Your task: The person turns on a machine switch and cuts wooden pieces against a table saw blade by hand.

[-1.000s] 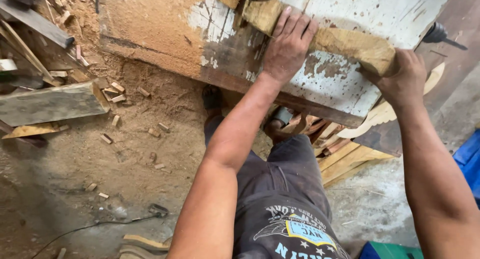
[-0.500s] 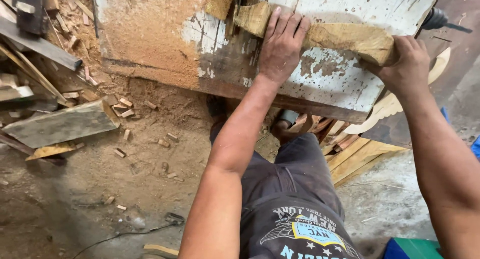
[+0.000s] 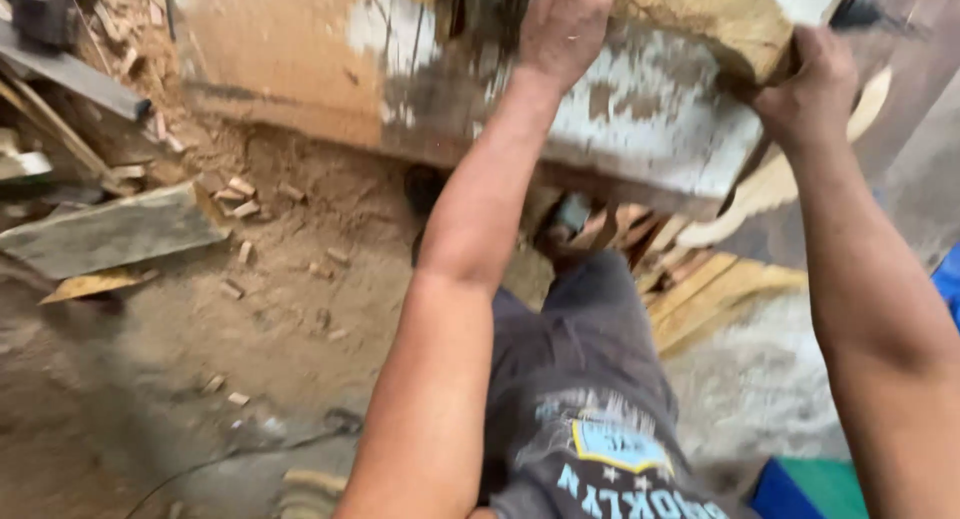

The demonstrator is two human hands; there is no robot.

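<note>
Left hand [image 3: 565,24] pressed flat on wood block [image 3: 720,14]; right hand [image 3: 805,84] grip closed round block's end, at bench [image 3: 640,129] near edge.

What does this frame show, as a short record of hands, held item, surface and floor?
left hand: pressed flat on top of the wood block, fingers spread
right hand: gripping the block's right end
wood block: long, yellowish, lying across the bench
bench: worn, patchy white paint, sawdust on its left part
floor: sawdust with small wood offcuts
plank: grey, flat on the floor at left
slats: pale strips stacked under the bench
image quality: motion-blurred, fine detail unclear
</note>
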